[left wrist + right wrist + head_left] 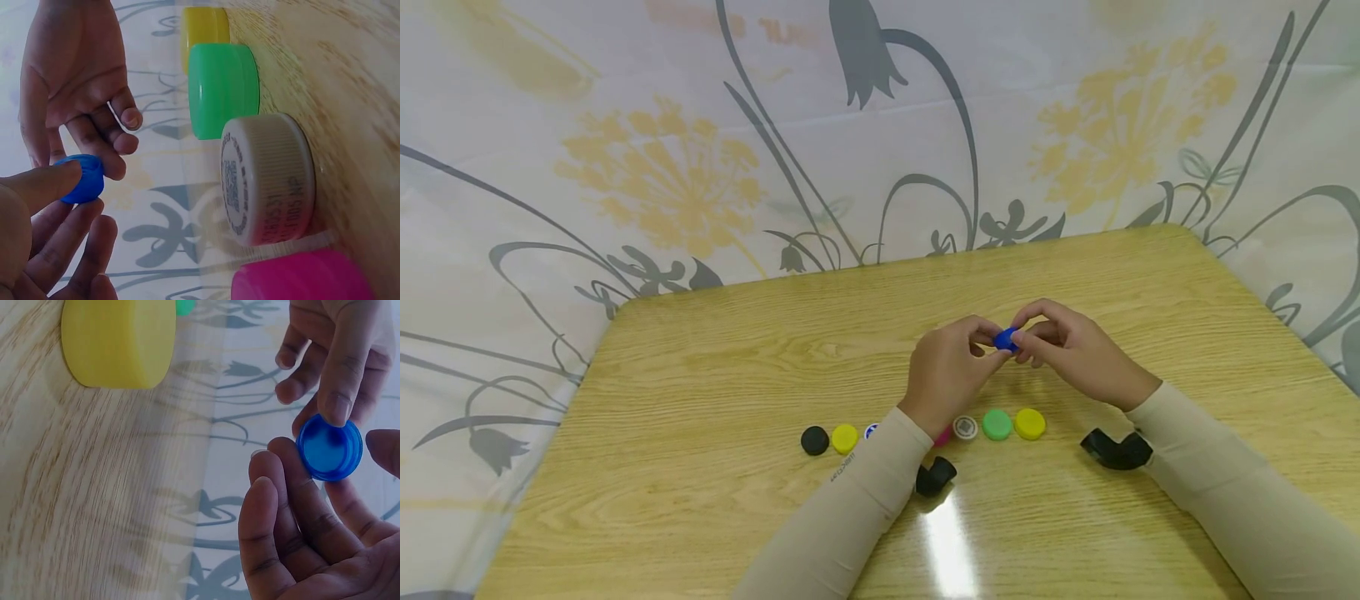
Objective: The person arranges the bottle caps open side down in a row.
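A small blue bottle cap (1006, 339) is held between both hands over the table, its hollow inside facing the right wrist camera. My left hand (943, 367) pinches it, thumb on the near rim and fingertips beneath, as the left wrist view shows. From the other side, my right hand (1086, 354) has its fingers curled round the cap's edge. In the right wrist view the right thumb (382, 450) stands close beside the rim. Below the hands, a pale ridged cap (269, 181) with printed lettering sits between a green cap (224, 90) and a pink cap (303, 278).
Bottle caps form a row on the wooden table (715, 375): black (815, 440), yellow (845, 438) and a blue-and-white one (871, 430) at left, another yellow (1030, 423) at the right end. The left sleeve (865, 492) covers part of the row. Black curved pieces (1116, 450) show beside both sleeves. Floral cloth (880, 150) hangs behind.
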The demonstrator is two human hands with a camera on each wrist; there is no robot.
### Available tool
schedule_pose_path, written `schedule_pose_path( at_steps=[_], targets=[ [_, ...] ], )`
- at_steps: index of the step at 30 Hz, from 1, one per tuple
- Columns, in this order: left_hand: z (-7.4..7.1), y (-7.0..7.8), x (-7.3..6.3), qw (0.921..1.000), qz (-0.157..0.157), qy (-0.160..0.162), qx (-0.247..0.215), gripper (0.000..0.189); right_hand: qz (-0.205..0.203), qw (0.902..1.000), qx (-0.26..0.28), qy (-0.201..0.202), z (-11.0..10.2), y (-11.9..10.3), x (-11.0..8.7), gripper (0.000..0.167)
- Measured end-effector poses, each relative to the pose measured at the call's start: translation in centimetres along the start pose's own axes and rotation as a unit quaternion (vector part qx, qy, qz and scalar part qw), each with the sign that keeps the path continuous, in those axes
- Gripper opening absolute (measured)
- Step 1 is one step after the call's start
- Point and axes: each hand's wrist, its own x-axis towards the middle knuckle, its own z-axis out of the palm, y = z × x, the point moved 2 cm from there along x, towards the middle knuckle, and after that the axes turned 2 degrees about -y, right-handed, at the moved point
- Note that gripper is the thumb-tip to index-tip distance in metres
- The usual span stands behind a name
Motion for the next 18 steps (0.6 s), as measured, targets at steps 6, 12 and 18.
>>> schedule_pose_path(
  at_steps=[6, 12, 18],
  targets=[
    [0.24, -0.07, 0.09, 0.9994, 0.024, -0.004, 0.024, 0.019, 0.010, 0.9999, -0.007, -0.003, 0.21, 0.15, -0.01, 0.021],
    [0.26, -0.06, 0.10, 0.9994, 0.025, -0.013, 0.023, 0.019, 0.011, 0.9996, -0.026, 0.001, 0.18, 0.11, 0.00, 0.021],
    [0.24, -0.02, 0.01, 0.9998, 0.005, -0.017, 0.009, 0.036, 0.014, 0.9989, -0.036, 0.026, -0.36, -0.28, -0.13, 0.023]
  ],
)
